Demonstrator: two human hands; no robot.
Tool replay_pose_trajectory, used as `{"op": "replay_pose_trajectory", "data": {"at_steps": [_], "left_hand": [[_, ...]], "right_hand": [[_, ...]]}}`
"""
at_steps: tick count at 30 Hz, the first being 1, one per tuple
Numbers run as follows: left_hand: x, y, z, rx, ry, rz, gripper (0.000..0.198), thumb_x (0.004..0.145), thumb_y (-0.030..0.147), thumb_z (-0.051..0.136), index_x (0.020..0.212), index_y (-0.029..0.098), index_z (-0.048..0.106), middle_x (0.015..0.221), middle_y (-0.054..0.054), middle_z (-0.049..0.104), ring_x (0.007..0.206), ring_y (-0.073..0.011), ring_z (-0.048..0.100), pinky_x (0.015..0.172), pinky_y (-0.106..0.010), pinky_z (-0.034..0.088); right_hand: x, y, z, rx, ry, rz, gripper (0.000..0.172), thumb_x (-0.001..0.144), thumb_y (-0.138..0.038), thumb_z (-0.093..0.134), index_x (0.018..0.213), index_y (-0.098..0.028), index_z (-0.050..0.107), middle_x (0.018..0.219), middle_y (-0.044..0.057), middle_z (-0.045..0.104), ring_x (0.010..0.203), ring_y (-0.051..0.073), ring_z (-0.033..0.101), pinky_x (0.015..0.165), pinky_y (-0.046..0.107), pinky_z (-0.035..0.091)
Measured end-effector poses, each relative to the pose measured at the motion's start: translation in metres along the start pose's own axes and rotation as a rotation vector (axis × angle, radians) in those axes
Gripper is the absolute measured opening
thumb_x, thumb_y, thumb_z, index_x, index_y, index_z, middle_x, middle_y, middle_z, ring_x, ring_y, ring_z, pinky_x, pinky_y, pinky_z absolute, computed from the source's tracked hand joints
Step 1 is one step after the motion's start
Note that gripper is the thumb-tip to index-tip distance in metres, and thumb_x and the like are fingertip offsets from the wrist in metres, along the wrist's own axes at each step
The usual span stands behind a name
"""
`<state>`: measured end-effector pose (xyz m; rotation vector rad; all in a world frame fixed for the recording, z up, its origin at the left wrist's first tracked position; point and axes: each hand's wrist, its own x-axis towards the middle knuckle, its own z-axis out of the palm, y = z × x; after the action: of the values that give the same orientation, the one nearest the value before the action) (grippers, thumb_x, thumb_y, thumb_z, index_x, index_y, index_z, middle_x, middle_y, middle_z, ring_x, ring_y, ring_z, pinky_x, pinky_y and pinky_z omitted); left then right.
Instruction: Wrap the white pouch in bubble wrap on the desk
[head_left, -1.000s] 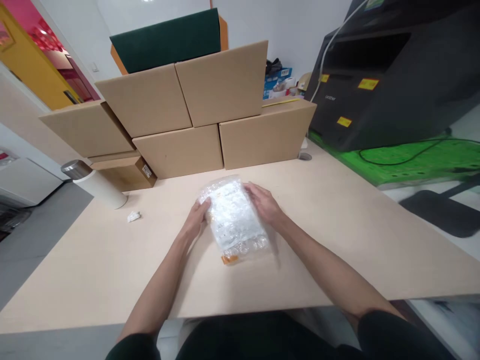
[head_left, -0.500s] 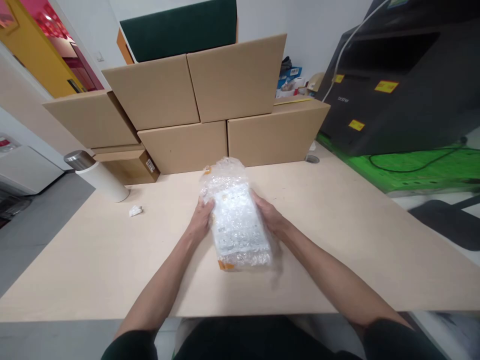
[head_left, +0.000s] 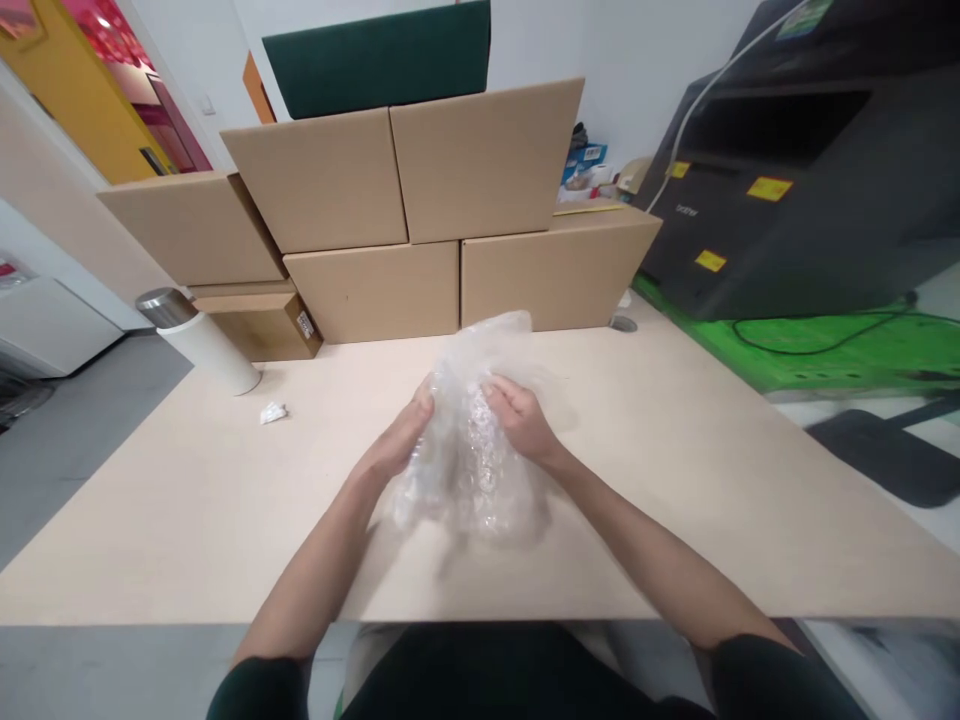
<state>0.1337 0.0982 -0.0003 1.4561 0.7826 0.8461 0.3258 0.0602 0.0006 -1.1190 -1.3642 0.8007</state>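
A package in clear bubble wrap (head_left: 486, 480) is held up between my hands over the middle of the table, tilted and blurred by motion. My left hand (head_left: 409, 425) is closed on its left edge, thumb towards me. With bent fingers, my right hand (head_left: 519, 415) grips the wrap near its upper middle. Loose film stands up above both hands at the far end. What lies inside the wrap cannot be made out now.
Cardboard boxes (head_left: 375, 295) are stacked along the table's back. At the left stand a white flask (head_left: 210, 350) with a steel lid and a crumpled white scrap (head_left: 274, 412). A large black machine (head_left: 765, 220) rests on a green surface at the right.
The package has turned from lying flat, printed face up, to a tilted position. My right hand has moved from its right edge onto the wrap, closer to my left hand.
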Motion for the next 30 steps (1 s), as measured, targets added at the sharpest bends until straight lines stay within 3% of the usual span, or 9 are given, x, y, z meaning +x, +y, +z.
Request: {"op": "replay_pose_trajectory", "data": {"at_steps": [3, 11, 15, 18, 20, 23, 25, 27, 30], "left_hand": [[-0.011, 0.018, -0.008, -0.046, -0.139, 0.011, 0.088, 0.075, 0.052, 0.079, 0.15, 0.027, 0.042, 0.15, -0.008, 0.05, 0.135, -0.0343, 0.049, 0.107, -0.041, 0.044], [-0.022, -0.016, -0.072, -0.007, 0.228, -0.247, 0.092, 0.067, 0.033, 0.08, 0.148, 0.02, 0.039, 0.124, -0.016, 0.064, 0.108, -0.0314, 0.065, 0.094, -0.045, 0.052], [-0.032, -0.027, -0.068, 0.47, 0.386, -0.18, 0.095, 0.076, 0.048, 0.073, 0.155, 0.018, 0.028, 0.149, -0.023, 0.042, 0.137, -0.0399, 0.044, 0.111, -0.057, 0.037], [-0.044, -0.023, -0.037, 0.83, 0.124, -0.007, 0.092, 0.082, 0.06, 0.068, 0.157, 0.025, 0.027, 0.164, -0.018, 0.02, 0.152, -0.0419, 0.014, 0.119, -0.063, 0.019], [-0.051, -0.022, -0.015, 1.003, -0.12, 0.031, 0.1, 0.071, 0.06, 0.079, 0.155, 0.031, 0.032, 0.168, -0.014, 0.013, 0.153, -0.0447, 0.006, 0.119, -0.067, 0.012], [-0.062, -0.026, 0.002, 1.161, -0.181, 0.129, 0.065, 0.078, 0.04, 0.079, 0.137, 0.027, 0.055, 0.16, -0.014, 0.036, 0.149, -0.0431, 0.025, 0.117, -0.067, 0.019], [-0.069, -0.026, -0.001, 1.131, -0.097, 0.216, 0.027, 0.092, 0.028, 0.062, 0.118, 0.023, 0.065, 0.14, -0.014, 0.059, 0.135, -0.0351, 0.051, 0.112, -0.059, 0.037], [-0.077, -0.024, -0.013, 0.995, 0.059, 0.28, 0.019, 0.097, 0.025, 0.051, 0.107, 0.021, 0.066, 0.12, -0.011, 0.07, 0.115, -0.0266, 0.066, 0.099, -0.046, 0.051], [-0.093, -0.021, -0.041, 0.692, 0.477, 0.291, 0.016, 0.096, 0.032, 0.055, 0.106, 0.021, 0.062, 0.102, -0.007, 0.072, 0.094, -0.0205, 0.072, 0.086, -0.036, 0.058]], "right_hand": [[0.0, -0.005, 0.001, -0.081, -0.012, -0.069, 0.034, 0.092, -0.055, 0.052, 0.083, -0.023, 0.06, 0.064, -0.002, 0.05, 0.063, 0.017, 0.047, 0.063, 0.03, 0.042], [0.008, 0.002, -0.05, 0.188, 0.185, 0.158, 0.04, 0.068, -0.06, 0.076, 0.079, -0.022, 0.065, 0.065, -0.003, 0.055, 0.055, 0.012, 0.046, 0.05, 0.025, 0.041], [0.008, 0.028, -0.065, 0.224, 0.269, 0.344, 0.041, 0.056, -0.054, 0.084, 0.071, -0.021, 0.064, 0.058, -0.005, 0.055, 0.049, 0.01, 0.045, 0.044, 0.024, 0.042], [0.007, 0.045, -0.066, 0.234, 0.305, 0.457, 0.039, 0.053, -0.05, 0.085, 0.066, -0.02, 0.062, 0.055, -0.005, 0.053, 0.048, 0.01, 0.046, 0.044, 0.024, 0.044], [0.006, 0.052, -0.066, 0.245, 0.307, 0.488, 0.038, 0.055, -0.049, 0.084, 0.065, -0.021, 0.06, 0.054, -0.006, 0.053, 0.047, 0.01, 0.047, 0.045, 0.025, 0.046], [0.005, 0.055, -0.068, 0.251, 0.305, 0.507, 0.036, 0.058, -0.047, 0.083, 0.067, -0.021, 0.061, 0.055, -0.005, 0.054, 0.046, 0.01, 0.048, 0.044, 0.025, 0.047], [0.005, 0.055, -0.071, 0.247, 0.309, 0.517, 0.035, 0.058, -0.046, 0.083, 0.069, -0.02, 0.062, 0.056, -0.005, 0.055, 0.047, 0.01, 0.048, 0.043, 0.024, 0.046], [0.004, 0.055, -0.074, 0.244, 0.313, 0.522, 0.035, 0.058, -0.045, 0.083, 0.069, -0.019, 0.062, 0.057, -0.005, 0.055, 0.047, 0.01, 0.048, 0.043, 0.023, 0.044], [0.005, 0.056, -0.08, 0.2, 0.306, 0.506, 0.036, 0.059, -0.047, 0.082, 0.069, -0.02, 0.06, 0.057, -0.005, 0.055, 0.048, 0.01, 0.048, 0.044, 0.023, 0.043]]}}
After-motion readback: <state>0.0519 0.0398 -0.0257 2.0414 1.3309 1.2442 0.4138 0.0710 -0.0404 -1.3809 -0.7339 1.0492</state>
